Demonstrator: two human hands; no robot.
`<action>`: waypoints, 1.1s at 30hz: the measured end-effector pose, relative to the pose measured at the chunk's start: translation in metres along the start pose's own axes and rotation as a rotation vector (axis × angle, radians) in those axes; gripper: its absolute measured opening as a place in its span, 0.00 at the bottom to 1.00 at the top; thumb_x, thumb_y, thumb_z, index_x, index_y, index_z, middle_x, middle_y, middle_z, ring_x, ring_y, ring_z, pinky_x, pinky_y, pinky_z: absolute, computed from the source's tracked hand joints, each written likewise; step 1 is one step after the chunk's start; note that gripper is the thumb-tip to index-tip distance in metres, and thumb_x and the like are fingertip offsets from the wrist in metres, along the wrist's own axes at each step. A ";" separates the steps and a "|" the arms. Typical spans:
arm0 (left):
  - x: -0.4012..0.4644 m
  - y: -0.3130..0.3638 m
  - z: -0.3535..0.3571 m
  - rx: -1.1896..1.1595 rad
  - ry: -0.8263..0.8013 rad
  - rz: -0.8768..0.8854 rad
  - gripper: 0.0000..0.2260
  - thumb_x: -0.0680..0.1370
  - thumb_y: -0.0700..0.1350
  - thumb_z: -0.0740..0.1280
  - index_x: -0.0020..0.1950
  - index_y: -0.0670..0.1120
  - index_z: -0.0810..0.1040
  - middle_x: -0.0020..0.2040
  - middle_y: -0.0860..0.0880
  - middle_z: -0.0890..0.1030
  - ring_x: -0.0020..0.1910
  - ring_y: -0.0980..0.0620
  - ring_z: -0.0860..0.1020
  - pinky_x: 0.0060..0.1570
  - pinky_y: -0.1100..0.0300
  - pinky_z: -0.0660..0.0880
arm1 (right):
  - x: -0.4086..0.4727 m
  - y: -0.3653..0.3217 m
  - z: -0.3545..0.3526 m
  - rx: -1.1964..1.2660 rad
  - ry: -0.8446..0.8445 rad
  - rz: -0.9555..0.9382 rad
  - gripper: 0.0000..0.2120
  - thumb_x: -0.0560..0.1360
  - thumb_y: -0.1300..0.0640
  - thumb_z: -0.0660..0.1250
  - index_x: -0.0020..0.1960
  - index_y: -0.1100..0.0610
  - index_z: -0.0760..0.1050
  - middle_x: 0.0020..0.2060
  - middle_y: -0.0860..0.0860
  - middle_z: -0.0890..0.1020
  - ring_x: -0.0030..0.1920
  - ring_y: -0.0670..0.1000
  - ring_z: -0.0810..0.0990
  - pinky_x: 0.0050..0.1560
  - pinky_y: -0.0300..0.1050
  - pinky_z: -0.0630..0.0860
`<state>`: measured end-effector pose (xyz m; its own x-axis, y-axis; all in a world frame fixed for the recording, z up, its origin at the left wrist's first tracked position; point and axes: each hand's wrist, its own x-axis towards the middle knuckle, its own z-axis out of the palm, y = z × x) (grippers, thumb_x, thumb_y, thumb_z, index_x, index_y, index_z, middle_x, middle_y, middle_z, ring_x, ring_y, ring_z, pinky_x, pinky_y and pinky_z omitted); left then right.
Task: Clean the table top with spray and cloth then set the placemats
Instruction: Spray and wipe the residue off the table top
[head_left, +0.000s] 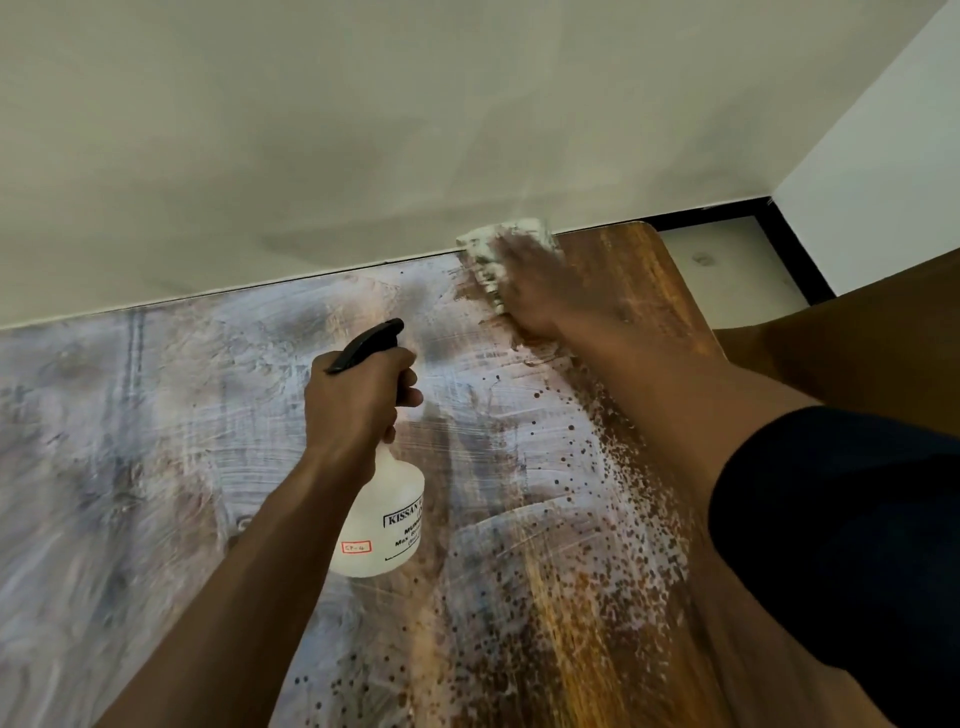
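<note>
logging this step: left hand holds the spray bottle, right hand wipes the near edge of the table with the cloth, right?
Not quite. The left hand does hold the spray bottle, but the right hand wipes with the cloth at the far edge of the table, by the wall, as the head view shows.

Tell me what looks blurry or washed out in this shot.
Head view: the right hand and the cloth under it are motion-blurred; the left hand and spray bottle are sharp; pale glare covers the wet table top; wide-angle bending curves the table's far edge.
</note>
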<state>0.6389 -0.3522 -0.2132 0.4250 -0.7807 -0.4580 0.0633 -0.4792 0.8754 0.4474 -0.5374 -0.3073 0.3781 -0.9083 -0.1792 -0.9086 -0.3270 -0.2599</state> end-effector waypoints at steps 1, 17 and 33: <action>0.001 0.000 0.000 -0.003 0.013 -0.003 0.15 0.81 0.40 0.72 0.57 0.61 0.84 0.32 0.49 0.80 0.26 0.56 0.77 0.26 0.59 0.67 | -0.004 0.018 -0.004 0.003 0.024 0.047 0.27 0.86 0.49 0.49 0.83 0.49 0.46 0.83 0.50 0.47 0.82 0.53 0.46 0.80 0.61 0.49; 0.003 0.012 0.016 -0.025 0.187 -0.019 0.10 0.77 0.40 0.73 0.41 0.56 0.82 0.27 0.51 0.79 0.34 0.46 0.80 0.29 0.57 0.67 | -0.026 -0.078 0.037 0.055 0.045 -0.109 0.30 0.82 0.52 0.55 0.83 0.50 0.51 0.82 0.50 0.54 0.82 0.56 0.50 0.78 0.61 0.44; 0.011 0.026 0.018 -0.015 0.267 0.017 0.11 0.75 0.42 0.72 0.51 0.57 0.85 0.34 0.48 0.81 0.29 0.51 0.80 0.26 0.61 0.68 | -0.042 0.062 0.001 0.056 0.102 0.146 0.28 0.86 0.50 0.48 0.83 0.51 0.47 0.83 0.50 0.50 0.82 0.53 0.46 0.80 0.61 0.48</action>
<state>0.6291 -0.3808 -0.1986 0.6495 -0.6541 -0.3877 0.0663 -0.4593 0.8858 0.3751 -0.5194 -0.3167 0.2205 -0.9677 -0.1224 -0.9402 -0.1774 -0.2908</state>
